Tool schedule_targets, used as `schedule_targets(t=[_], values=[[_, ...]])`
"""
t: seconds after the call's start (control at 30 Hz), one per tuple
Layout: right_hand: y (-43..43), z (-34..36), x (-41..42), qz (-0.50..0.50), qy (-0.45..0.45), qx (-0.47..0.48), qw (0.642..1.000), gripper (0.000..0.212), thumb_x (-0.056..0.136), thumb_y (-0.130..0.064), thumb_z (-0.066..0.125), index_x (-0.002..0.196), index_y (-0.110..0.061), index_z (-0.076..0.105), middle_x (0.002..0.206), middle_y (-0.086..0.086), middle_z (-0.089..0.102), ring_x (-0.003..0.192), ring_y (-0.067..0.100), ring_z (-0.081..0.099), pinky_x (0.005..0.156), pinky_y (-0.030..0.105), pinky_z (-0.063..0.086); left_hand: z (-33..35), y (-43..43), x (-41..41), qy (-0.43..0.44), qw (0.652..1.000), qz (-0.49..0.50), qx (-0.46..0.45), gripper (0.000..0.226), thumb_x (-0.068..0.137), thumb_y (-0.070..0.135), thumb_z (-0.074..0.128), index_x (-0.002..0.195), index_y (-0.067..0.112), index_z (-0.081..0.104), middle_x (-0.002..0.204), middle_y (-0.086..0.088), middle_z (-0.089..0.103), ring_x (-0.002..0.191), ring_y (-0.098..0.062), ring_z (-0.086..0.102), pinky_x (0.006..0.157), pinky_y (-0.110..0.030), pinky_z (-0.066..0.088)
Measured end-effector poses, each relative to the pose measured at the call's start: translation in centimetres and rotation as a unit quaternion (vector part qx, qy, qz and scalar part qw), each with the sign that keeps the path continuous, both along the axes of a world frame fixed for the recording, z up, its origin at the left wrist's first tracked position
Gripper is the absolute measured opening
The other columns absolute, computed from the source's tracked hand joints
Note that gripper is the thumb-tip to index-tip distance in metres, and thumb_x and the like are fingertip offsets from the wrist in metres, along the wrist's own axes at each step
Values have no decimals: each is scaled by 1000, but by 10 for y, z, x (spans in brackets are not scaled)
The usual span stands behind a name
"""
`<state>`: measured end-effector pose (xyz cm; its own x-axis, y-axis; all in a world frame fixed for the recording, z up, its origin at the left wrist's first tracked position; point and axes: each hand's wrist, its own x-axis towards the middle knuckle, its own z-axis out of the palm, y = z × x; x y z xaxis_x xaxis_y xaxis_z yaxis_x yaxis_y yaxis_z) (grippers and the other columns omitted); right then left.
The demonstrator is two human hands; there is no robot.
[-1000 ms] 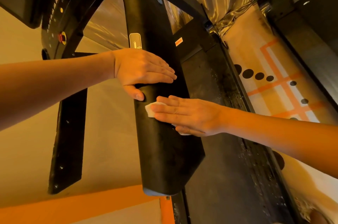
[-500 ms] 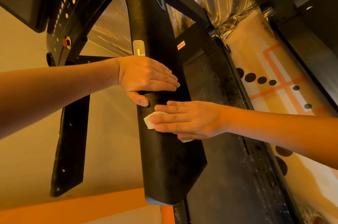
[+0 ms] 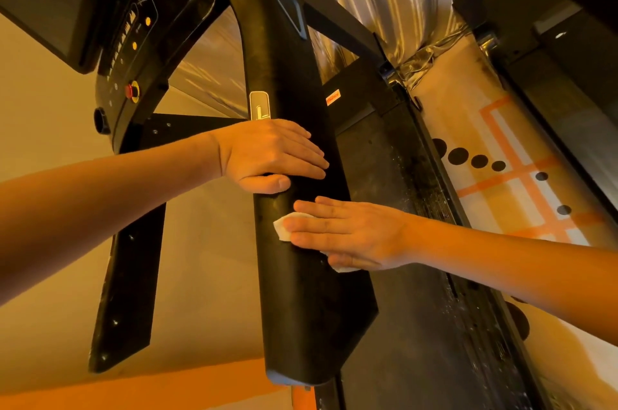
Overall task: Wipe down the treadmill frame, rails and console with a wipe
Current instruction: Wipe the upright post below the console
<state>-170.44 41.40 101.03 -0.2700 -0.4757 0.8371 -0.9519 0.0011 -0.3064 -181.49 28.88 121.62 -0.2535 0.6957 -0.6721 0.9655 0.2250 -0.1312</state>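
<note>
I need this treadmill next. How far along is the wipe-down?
Nothing shows as finished. In hand: the right hand presses the wipe flat on the handrail, the left hand resting above. Likely left: the console and the speckled side rail.

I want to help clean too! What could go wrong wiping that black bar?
The right hand only presses the wipe flat against the handrail, so it might slip out and drop. The left hand rests bare on the handrail just above, so it may block the wipe or leave fresh smudges.
</note>
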Motion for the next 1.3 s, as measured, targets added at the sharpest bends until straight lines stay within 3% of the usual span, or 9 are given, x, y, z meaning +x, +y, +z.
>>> schedule_targets(t=[0.07, 0.13, 0.2, 0.4, 0.57, 0.8, 1.0, 1.17, 1.3], values=[[0, -6, 0, -5, -11, 18, 1000, 53, 112, -26, 33, 159, -11, 15, 167, 4, 14, 158, 25, 6, 129, 39, 10, 3, -1, 7, 9, 1000, 0, 20, 66, 106, 49, 16, 128, 20, 70, 138, 2, 64, 135, -18, 53, 124, -49, 18], [0, -2, 2, -16, -23, 24, 999, 53, 112, -25, 34, 159, -11, 15, 168, 4, 13, 158, 26, 7, 129, 40, 11, 0, -6, 21, 76, 989, 105, 70, 55, 103, 44, 24, 129, 26, 69, 146, 7, 56, 146, -16, 37, 124, -55, -2], [2, 0, 5, -20, -24, 36, 999, 55, 112, -25, 34, 160, -12, 12, 168, 3, 11, 158, 26, 6, 129, 41, 11, -6, -13, 31, 107, 969, 191, 111, 53, 99, 45, 28, 130, 30, 68, 152, 9, 50, 150, -15, 27, 122, -60, -8], [2, 2, 7, -23, -35, 54, 998, 56, 111, -25, 36, 160, -10, 13, 170, 5, 8, 159, 25, 3, 129, 41, 11, -8, -13, 26, 97, 963, 215, 127, 51, 94, 40, 30, 122, 34, 72, 138, 16, 61, 143, -10, 36, 121, -61, -9], [10, -16, 1, -29, -23, 66, 997, 59, 112, -25, 36, 160, -19, 4, 170, 5, 7, 159, 27, 2, 129, 41, 11, -9, -13, 26, 97, 964, 210, 129, 51, 92, 37, 31, 120, 34, 73, 135, 15, 63, 141, -11, 39, 120, -65, -6], [-7, 29, -1, 17, -14, 16, 1000, 52, 109, -27, 32, 155, -3, 34, 165, 14, 29, 157, 29, 15, 128, 43, 11, -8, -13, 25, 90, 968, 197, 123, 51, 89, 34, 33, 121, 33, 73, 135, 14, 63, 140, -13, 40, 119, -65, -6], [-3, -20, 1, -26, -60, 29, 997, 54, 112, -31, 27, 159, -6, 17, 170, 10, 13, 158, 29, 9, 128, 42, 12, -8, -11, 27, 94, 968, 204, 115, 52, 92, 37, 29, 121, 34, 73, 135, 14, 63, 140, -10, 39, 119, -64, -5], [-5, -63, 14, -51, -88, -20, 995, 54, 112, -27, 35, 160, -13, 17, 172, -2, 8, 157, 28, 18, 127, 37, 21, -8, -11, 28, 93, 965, 211, 125, 55, 92, 36, 27, 119, 31, 74, 134, 13, 64, 140, -11, 40, 121, -58, -10], [-9, -69, 15, -49, -98, -47, 993, 54, 110, -22, 40, 158, -10, 20, 171, 0, 11, 156, 30, 19, 126, 38, 23, -8, -11, 29, 91, 966, 204, 127, 53, 92, 34, 28, 118, 31, 75, 133, 12, 65, 139, -12, 41, 121, -59, -8]])
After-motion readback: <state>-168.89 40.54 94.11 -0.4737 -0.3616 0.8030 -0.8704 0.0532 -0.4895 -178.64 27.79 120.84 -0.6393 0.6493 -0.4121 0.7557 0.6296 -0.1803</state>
